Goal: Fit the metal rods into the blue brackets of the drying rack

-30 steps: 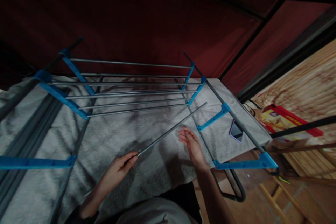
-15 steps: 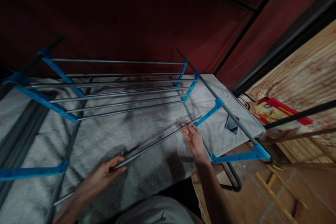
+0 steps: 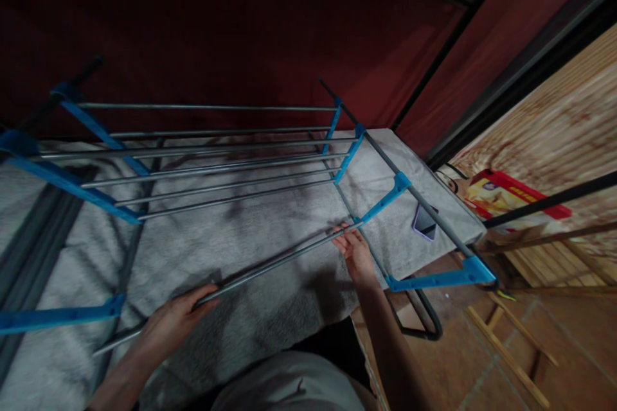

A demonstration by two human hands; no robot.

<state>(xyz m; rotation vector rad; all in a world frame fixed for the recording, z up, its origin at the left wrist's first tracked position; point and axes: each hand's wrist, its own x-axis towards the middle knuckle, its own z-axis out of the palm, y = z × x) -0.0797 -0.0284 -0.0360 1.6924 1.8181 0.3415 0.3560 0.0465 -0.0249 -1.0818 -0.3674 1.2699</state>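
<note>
A long thin grey metal rod runs from lower left to the right, just above a grey blanket. My left hand is closed round its lower part. My right hand pinches its far end, right beside the tip of a blue plastic bracket on the rack's right rail. The rack has grey rods set between blue brackets, several of them fitted at the back.
A phone lies on the grey blanket beyond the right rail. Another blue bracket sticks out at the near right, one at the near left. A red box and wooden slats lie on the floor to the right.
My right hand has taken hold of the rod's far end and brought it to the blue bracket's tip. My left hand has slid lower left along the rod.
</note>
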